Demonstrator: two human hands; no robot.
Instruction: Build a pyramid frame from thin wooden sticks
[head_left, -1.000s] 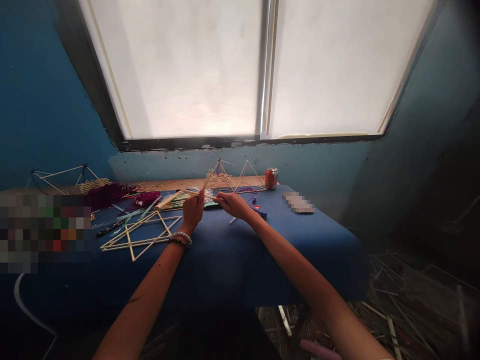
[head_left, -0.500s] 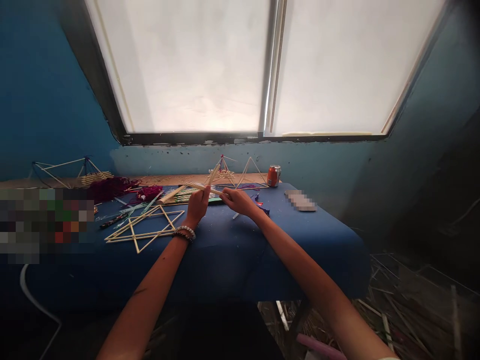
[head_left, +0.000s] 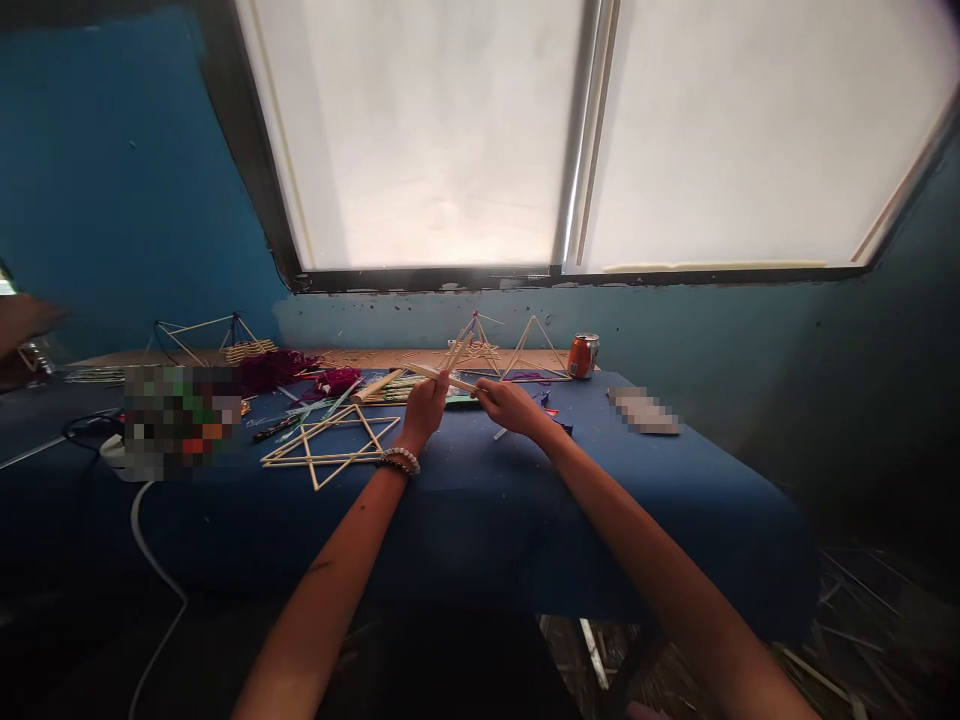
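Observation:
Thin wooden sticks (head_left: 456, 356) rise out of my left hand (head_left: 424, 408), whose fingers are closed round them. My right hand (head_left: 511, 406) pinches the end of a stick (head_left: 463, 383) that slants across the left hand. Both hands hover over the blue-covered table (head_left: 480, 540). Left of my left wrist lies a star-shaped frame (head_left: 330, 461) of pale sticks. Behind the hands is a pile of sticks and strips (head_left: 390, 388), partly hidden by them. Small stick pyramids (head_left: 534, 350) stand at the back.
An orange can (head_left: 583, 356) stands at the back right, near a flat blurred object (head_left: 645, 410). Dark red yarn (head_left: 274, 370), pens (head_left: 277, 429) and a larger stick frame (head_left: 199, 325) are on the left. Another person's hand (head_left: 26, 322) shows at the left edge. A white cable (head_left: 161, 570) hangs down.
The view has swung left, so things sit farther right in it. Another person's hand has come into view at the left edge. My hands keep their hold on the sticks.

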